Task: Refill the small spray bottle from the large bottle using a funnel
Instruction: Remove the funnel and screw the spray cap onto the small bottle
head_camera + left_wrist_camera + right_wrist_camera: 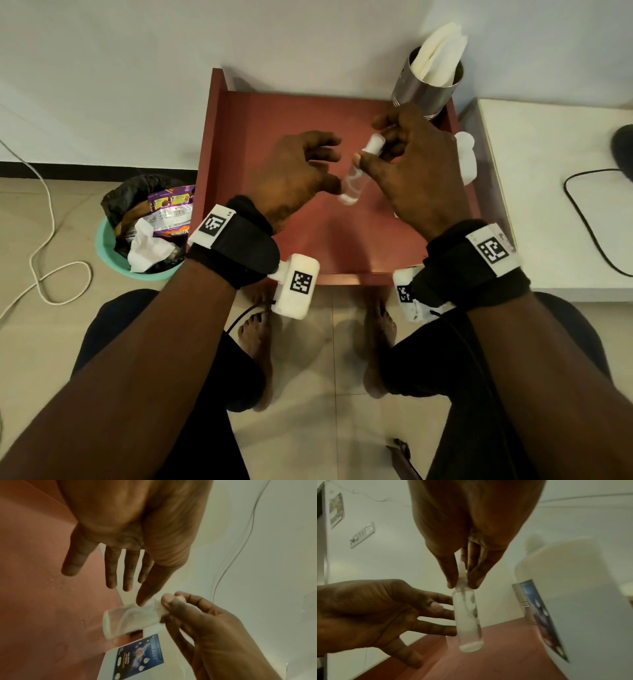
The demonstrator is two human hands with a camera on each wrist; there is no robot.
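A small clear spray bottle (pixel 356 174) with a white cap hangs tilted above the red-brown table (pixel 274 113). My right hand (pixel 407 164) pinches it by the neck between thumb and fingers, as the right wrist view shows on the spray bottle (pixel 467 618). My left hand (pixel 305 168) is spread open just left of the bottle, its thumb tip touching the clear body (pixel 130 620). The large white bottle (pixel 466 158) with a blue label (pixel 140 654) stands behind my right hand, mostly hidden. No funnel is visible.
A steel cup (pixel 428 85) holding white napkins stands at the table's back right corner. A teal bin (pixel 137 260) with wrappers sits on the floor to the left. A white surface (pixel 555 192) with a black cable lies to the right.
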